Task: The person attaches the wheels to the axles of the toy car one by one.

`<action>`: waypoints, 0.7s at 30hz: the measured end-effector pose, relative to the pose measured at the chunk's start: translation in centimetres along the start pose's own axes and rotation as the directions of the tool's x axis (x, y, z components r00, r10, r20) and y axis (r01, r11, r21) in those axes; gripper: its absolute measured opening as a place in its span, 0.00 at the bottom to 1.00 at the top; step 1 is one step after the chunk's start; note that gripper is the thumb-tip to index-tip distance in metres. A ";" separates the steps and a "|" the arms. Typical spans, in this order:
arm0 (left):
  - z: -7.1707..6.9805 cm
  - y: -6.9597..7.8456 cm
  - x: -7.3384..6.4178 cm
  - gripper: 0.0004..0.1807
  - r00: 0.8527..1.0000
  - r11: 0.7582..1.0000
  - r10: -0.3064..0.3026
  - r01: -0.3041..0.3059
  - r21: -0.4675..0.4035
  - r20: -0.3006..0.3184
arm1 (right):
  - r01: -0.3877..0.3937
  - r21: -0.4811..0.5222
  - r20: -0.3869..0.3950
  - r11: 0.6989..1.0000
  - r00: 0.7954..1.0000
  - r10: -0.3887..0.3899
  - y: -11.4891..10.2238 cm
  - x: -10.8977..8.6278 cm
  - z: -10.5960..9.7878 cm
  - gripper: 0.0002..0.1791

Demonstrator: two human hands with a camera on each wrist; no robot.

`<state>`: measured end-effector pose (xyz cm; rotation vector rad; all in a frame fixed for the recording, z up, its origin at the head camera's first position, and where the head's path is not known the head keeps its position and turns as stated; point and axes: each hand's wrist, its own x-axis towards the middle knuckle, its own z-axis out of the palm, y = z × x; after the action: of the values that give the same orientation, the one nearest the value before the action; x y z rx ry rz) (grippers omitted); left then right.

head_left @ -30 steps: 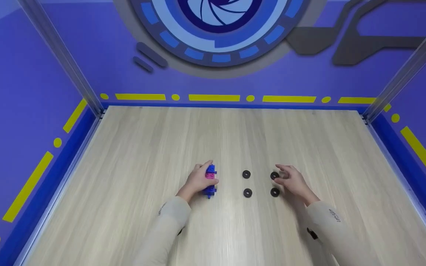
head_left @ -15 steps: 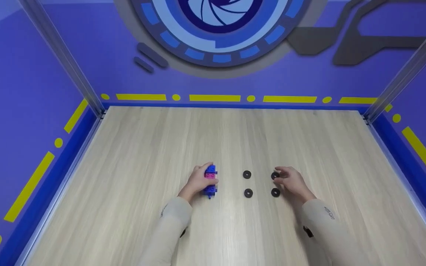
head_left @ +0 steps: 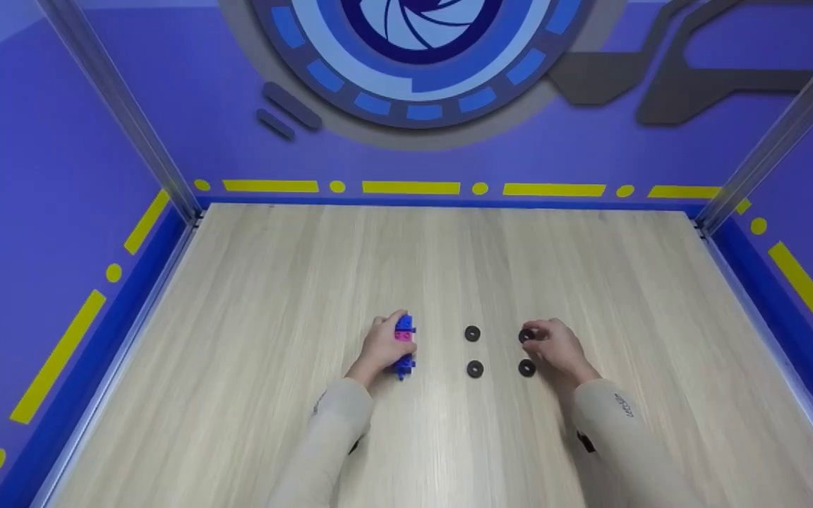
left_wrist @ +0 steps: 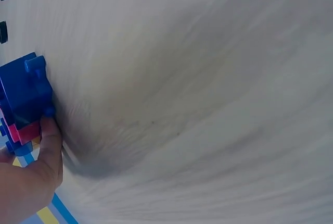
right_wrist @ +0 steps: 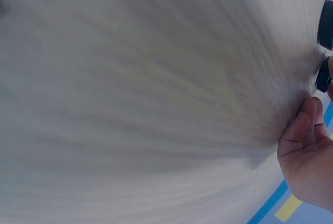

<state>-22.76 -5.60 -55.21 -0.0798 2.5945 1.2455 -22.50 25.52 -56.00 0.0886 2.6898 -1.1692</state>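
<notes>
My left hand [head_left: 380,346] grips a toy vehicle body of blue and pink building blocks [head_left: 404,324], thumb on the near side and fingers over the far end. Small knobs stick out along its right side, and the palm hides part of it. In the left wrist view, the blue block end [left_wrist: 23,91] shows close to the table. My right hand [head_left: 556,348] pinches a small black toy wheel [head_left: 525,336] between thumb and fingers, at table level. Just nearer lies a second black wheel [head_left: 527,368]. Two more wheels, one far [head_left: 473,333] and one near [head_left: 475,369], lie flat between the hands.
The wood-grain table [head_left: 350,268] extends around both hands. Blue-purple panels with yellow marks [head_left: 411,188] close it in at the back and sides. Metal posts [head_left: 124,113] stand at the back corners.
Both hands stay nearly in place. My right fingers have drawn in slightly around the far right wheel, and the right forearm has shifted a little left. The blocks and other wheels stay put.
</notes>
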 end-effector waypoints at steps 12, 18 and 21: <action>0.7 0.2 -0.1 0.37 0.995 0.987 0.052 -0.038 0.154 -0.087 | -0.027 -0.002 -0.009 1.000 1.000 0.027 -0.1 0.0 0.2 0.22; 0.1 0.2 -0.2 0.36 0.998 0.993 0.040 -0.035 0.110 -0.040 | -0.001 -0.014 -0.007 1.000 1.000 0.001 -0.1 -0.2 0.1 0.22; -0.5 0.2 -0.1 0.36 0.999 0.998 0.042 -0.041 0.053 -0.017 | 0.002 -0.011 -0.010 1.000 1.000 -0.002 0.0 -0.2 0.1 0.21</action>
<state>-22.80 -5.84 -54.76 -0.0276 2.6553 1.1948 -22.32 25.47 -56.03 0.0903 2.7060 -1.1570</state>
